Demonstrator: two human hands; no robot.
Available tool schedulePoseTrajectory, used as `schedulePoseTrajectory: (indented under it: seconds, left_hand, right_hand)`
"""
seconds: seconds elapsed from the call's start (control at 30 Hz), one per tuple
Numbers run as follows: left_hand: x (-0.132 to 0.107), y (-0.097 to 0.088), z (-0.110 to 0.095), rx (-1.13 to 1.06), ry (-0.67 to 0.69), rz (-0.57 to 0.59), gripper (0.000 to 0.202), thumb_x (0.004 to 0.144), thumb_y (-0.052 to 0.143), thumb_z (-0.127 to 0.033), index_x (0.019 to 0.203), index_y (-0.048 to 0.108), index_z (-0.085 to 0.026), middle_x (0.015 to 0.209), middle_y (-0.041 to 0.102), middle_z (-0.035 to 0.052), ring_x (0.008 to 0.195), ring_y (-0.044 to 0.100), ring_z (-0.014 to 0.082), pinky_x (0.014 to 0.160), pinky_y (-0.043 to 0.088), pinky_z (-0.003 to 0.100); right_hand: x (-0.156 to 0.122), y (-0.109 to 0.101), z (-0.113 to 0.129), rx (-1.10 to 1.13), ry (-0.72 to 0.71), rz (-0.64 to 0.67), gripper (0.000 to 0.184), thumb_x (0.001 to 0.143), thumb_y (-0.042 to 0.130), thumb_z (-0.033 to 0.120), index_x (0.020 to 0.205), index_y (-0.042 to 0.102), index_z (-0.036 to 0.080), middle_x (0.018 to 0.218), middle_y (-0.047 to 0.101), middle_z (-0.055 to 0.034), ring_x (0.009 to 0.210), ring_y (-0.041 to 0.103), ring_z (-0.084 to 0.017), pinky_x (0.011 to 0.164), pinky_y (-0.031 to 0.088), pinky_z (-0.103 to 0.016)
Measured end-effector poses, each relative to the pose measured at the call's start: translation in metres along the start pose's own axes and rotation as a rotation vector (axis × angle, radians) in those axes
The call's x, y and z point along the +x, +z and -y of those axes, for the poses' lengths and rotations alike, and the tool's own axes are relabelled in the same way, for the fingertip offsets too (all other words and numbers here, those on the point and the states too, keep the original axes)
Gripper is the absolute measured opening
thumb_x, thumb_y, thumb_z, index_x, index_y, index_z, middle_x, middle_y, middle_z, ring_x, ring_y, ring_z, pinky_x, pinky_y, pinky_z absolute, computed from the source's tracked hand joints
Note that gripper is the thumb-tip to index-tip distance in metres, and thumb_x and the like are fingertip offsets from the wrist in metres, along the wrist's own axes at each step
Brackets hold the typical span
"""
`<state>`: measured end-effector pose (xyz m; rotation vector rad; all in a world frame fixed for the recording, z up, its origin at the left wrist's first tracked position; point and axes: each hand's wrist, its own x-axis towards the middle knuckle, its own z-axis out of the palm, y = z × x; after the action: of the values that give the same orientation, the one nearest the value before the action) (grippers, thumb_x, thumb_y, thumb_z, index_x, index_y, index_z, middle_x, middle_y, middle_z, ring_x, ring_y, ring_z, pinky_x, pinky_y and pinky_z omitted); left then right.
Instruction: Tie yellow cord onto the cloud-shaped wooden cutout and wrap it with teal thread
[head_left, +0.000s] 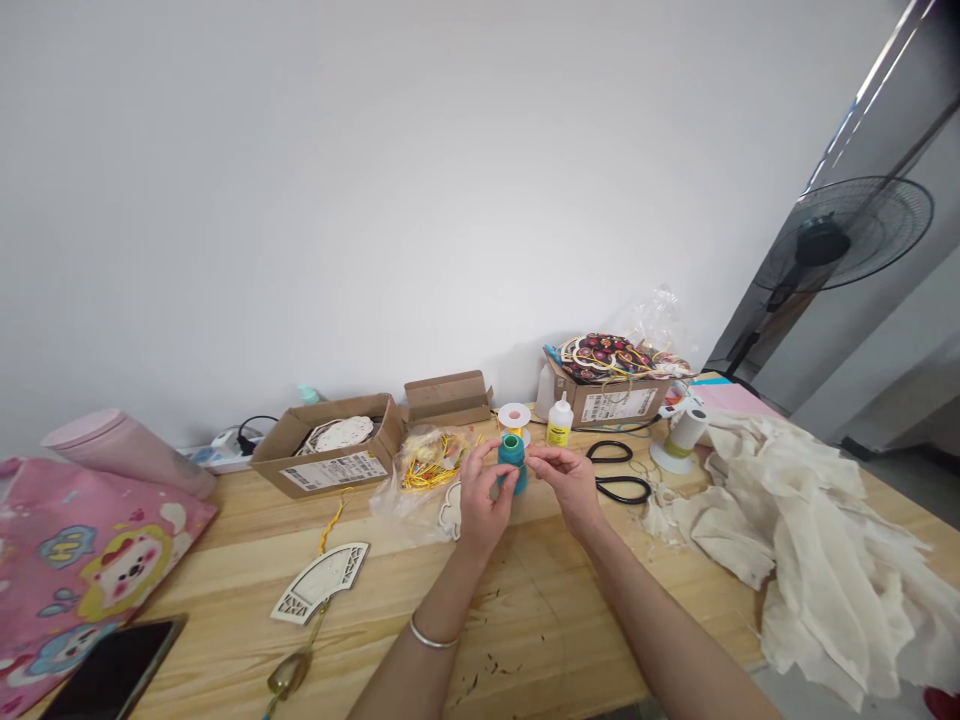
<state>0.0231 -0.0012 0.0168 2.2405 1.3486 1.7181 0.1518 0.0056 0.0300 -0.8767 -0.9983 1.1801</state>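
Teal thread spool (512, 462), pink cartoon-print cloth (90, 560), cream fabric (817, 540), yellow tangled cord (424, 475), black scissors handles (646, 490)

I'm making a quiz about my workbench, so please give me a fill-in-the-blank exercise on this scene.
The left hand has a silver ____ on its wrist.
The spool held by the left hand and the right hand is ____ in colour.
The crumpled cream cloth lies on the person's ____ side of the table.
The glue bottle standing behind the spool has a ____ label.

Answers: bangle; teal; right; yellow.
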Motion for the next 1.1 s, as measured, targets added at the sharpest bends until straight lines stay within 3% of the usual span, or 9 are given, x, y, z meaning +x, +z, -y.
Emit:
schedulePoseTrajectory:
  seconds: [0.3,0.47,0.6,1.0,1.1]
  left_hand:
    - [-0.0001,-0.0012,0.0004,0.004,-0.065,-0.005,0.013,0.079,0.045,-0.021,0.078,0.058,-0.019,0.106,0.053,0.0067,0.102,0.047,0.0189,0.091,0.033,0.043]
    - [0.0002,0.0001,-0.0002,0.021,-0.039,-0.016,0.017,0.076,0.052,-0.024,0.091,0.058,-0.020,0.109,0.051,0.0080,0.103,0.046,0.0199,0.090,0.034,0.042]
    - [-0.0001,0.0011,0.0003,0.019,-0.007,-0.026,0.012,0.075,0.054,-0.024,0.085,0.059,-0.020,0.108,0.052,0.0072,0.102,0.047,0.0199,0.088,0.037,0.042]
    - [-0.0007,-0.0005,-0.0011,-0.006,0.005,-0.015,0.009,0.075,0.052,-0.022,0.072,0.061,-0.020,0.109,0.051,0.0063,0.102,0.047,0.0196,0.088,0.037,0.043]
    - [-0.0014,-0.0010,-0.0015,-0.015,-0.017,-0.014,0.010,0.075,0.052,-0.022,0.071,0.061,-0.020,0.107,0.052,0.0063,0.102,0.047,0.0198,0.089,0.036,0.044]
  right_hand:
    - [0.0039,-0.0023,0.0033,0.008,0.007,-0.202,0.018,0.054,0.071,0.030,0.067,0.067,0.018,0.059,0.062,0.0005,0.051,0.048,-0.009,0.050,0.041,-0.024]
    - [0.0011,-0.0008,0.0018,0.042,0.012,-0.115,0.016,0.056,0.070,0.028,0.069,0.067,0.020,0.067,0.065,-0.0004,0.057,0.052,-0.010,0.055,0.042,-0.024]
    - [-0.0017,0.0008,0.0004,0.023,-0.005,-0.036,0.015,0.057,0.069,0.028,0.070,0.068,0.021,0.073,0.066,-0.0016,0.065,0.055,-0.013,0.058,0.045,-0.025]
    - [-0.0046,0.0051,0.0041,-0.004,0.011,0.009,0.011,0.057,0.069,0.027,0.066,0.067,0.021,0.072,0.066,-0.0012,0.067,0.057,-0.015,0.059,0.046,-0.027]
    - [-0.0031,0.0030,0.0029,-0.012,-0.001,-0.040,0.012,0.056,0.070,0.027,0.066,0.067,0.020,0.071,0.066,-0.0015,0.066,0.057,-0.014,0.059,0.045,-0.027]
